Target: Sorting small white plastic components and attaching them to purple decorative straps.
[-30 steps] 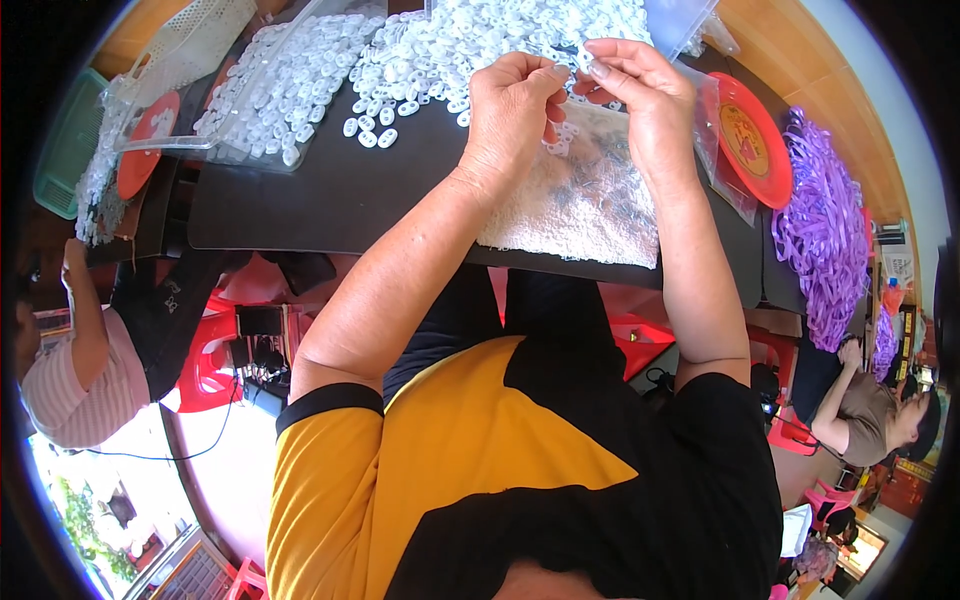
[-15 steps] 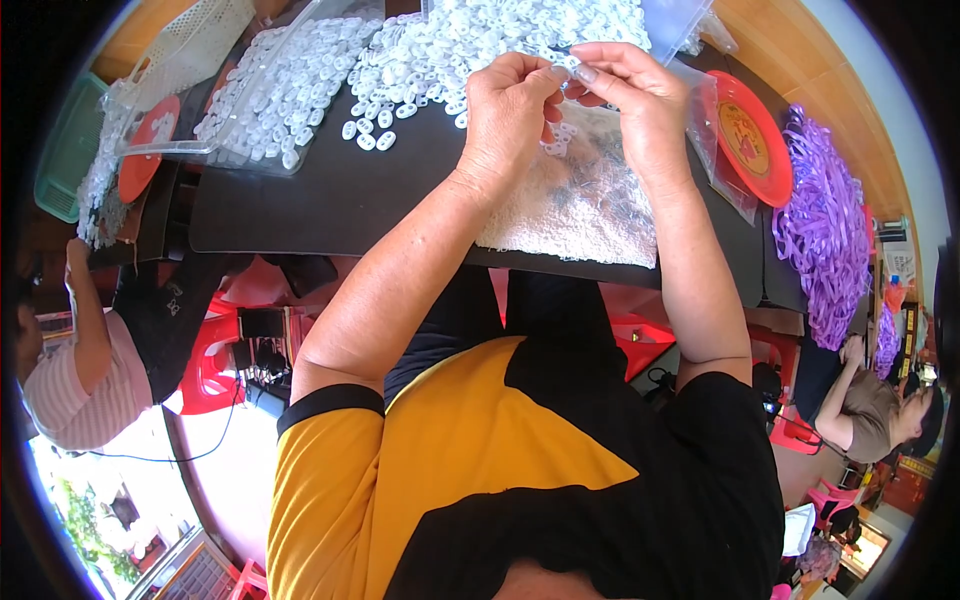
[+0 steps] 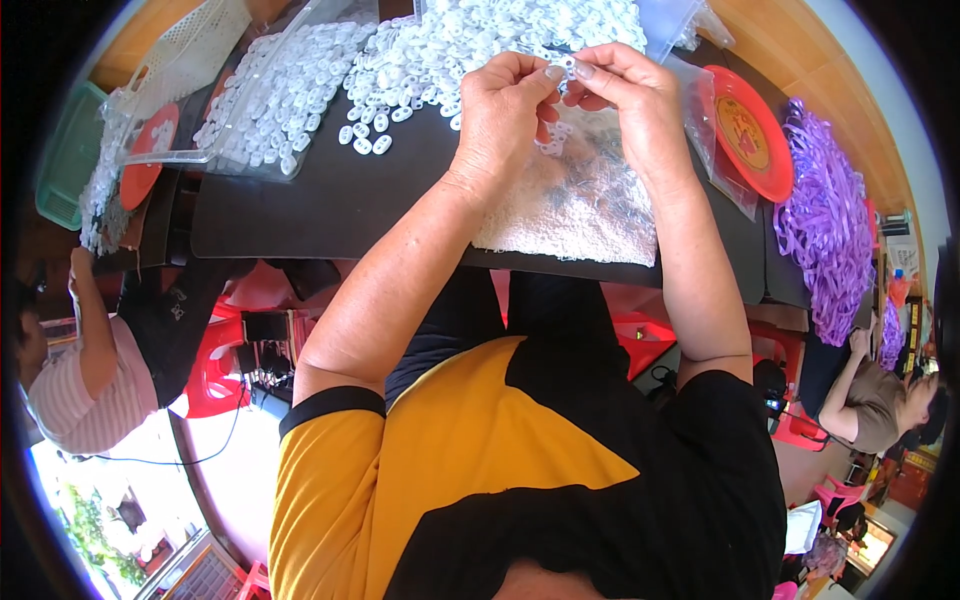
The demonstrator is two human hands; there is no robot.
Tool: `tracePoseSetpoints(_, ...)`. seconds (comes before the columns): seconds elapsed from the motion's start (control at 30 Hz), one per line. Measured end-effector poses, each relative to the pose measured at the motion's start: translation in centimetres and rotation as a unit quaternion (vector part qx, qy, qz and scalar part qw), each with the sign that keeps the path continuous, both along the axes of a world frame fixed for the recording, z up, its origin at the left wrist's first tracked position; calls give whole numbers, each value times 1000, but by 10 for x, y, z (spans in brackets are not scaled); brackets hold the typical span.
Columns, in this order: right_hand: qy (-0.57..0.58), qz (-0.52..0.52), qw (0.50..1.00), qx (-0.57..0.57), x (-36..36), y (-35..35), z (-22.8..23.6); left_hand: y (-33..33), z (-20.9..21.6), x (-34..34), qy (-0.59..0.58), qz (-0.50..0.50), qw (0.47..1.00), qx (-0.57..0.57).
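Observation:
Above the far part of a cream towel [image 3: 565, 225], my left hand [image 3: 505, 105] and my right hand [image 3: 632, 95] meet with thumbs and fingers pinched. Between the fingertips shows a small white plastic piece [image 3: 568, 64], with both hands on it; finer details are too small to make out. A few more white pieces [image 3: 553, 140] lie on the towel just below my fingers, beside thin dark bits. Beyond my hands spreads a heap of white oval two-holed plastic pieces [image 3: 440, 55], several of them loose at its near left edge.
A clear tray [image 3: 205, 157] of the same pieces stands at left. Red plates [image 3: 775, 175] and a purple ribbon bundle [image 3: 825, 225] lie at right. A white basket [image 3: 195, 50] and green basket [image 3: 72, 150] are far left. Another person sits at each side.
My hands stay together at nearly the same spot, with the fingers shifted slightly. The white piece between the fingertips shows more plainly now. The whole view has moved a little.

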State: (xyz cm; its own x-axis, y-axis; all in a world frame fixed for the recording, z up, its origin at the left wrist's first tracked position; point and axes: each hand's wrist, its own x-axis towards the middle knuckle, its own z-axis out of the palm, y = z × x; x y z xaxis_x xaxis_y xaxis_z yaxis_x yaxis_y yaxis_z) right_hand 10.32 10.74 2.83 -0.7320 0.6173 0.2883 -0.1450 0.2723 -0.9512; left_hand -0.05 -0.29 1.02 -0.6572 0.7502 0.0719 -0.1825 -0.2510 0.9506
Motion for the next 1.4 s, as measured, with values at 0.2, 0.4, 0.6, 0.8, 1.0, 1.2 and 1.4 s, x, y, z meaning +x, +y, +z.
tracePoseSetpoints(0.2,-13,3,1000,-3,3,1,1,1,-1,1,33,1,999,-16)
tracePoseSetpoints(0.4,-40,-9,999,32,3,-6,4,0,-1,1,48,6,999,-13)
tracePoseSetpoints(0.6,-25,-3,1000,16,1,-13,5,0,0,3,34,15,999,-5)
tracePoseSetpoints(0.8,-10,0,1000,-14,-4,-20,4,-3,0,2,-40,7,999,35)
tracePoseSetpoints(1.0,9,-15,998,-55,-2,-15,2,-2,6,1,-93,-27,995,25)
tracePoseSetpoints(1.2,-58,-46,996,40,18,-8,17,-2,1,-6,-74,22,997,17)
tracePoseSetpoints(1.4,-159,-158,856,466,95,29,-6,-1,0,-8,-48,8,998,29)
